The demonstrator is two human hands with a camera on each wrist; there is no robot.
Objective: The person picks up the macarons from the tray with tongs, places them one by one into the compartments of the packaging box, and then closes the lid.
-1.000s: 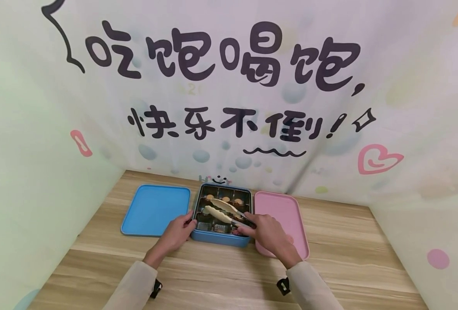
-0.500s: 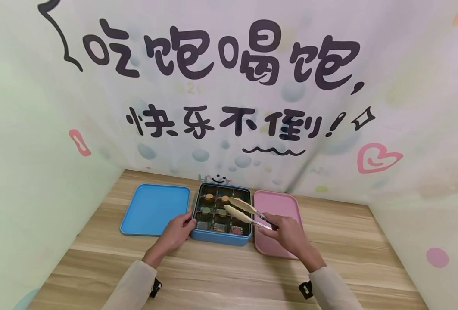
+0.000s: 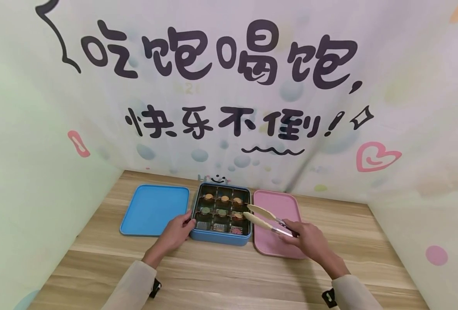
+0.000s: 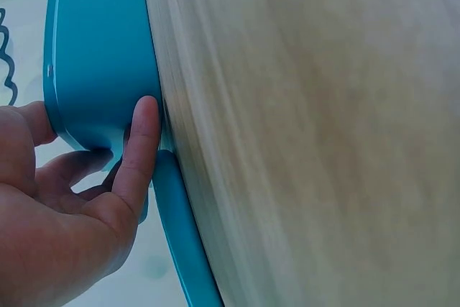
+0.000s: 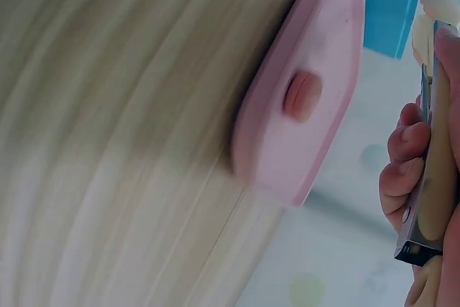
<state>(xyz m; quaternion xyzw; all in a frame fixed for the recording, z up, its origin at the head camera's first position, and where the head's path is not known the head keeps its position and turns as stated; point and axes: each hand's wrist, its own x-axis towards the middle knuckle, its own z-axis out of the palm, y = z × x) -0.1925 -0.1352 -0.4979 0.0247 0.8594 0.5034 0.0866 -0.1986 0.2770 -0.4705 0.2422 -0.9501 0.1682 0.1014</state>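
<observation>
Right hand, in the head view, clamped cream-tipped silver tongs over a pink rounded tray, partly hiding it; the left hand, fingers loose, touched a blue square box of dim round sweets. The left-wrist view cropped the box; the right caught a blurred pinkish biscuit on the tray.

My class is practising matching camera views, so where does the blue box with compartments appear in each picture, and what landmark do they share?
Head: the blue box sits low in the middle, between the blue tray and the pink tray.
Left wrist: upper left, cut off by the top edge, the left hand at its corner.
Right wrist: top edge, right of centre, partly shown, beside the pink tray.
Shared landmark: the wooden table.
</observation>
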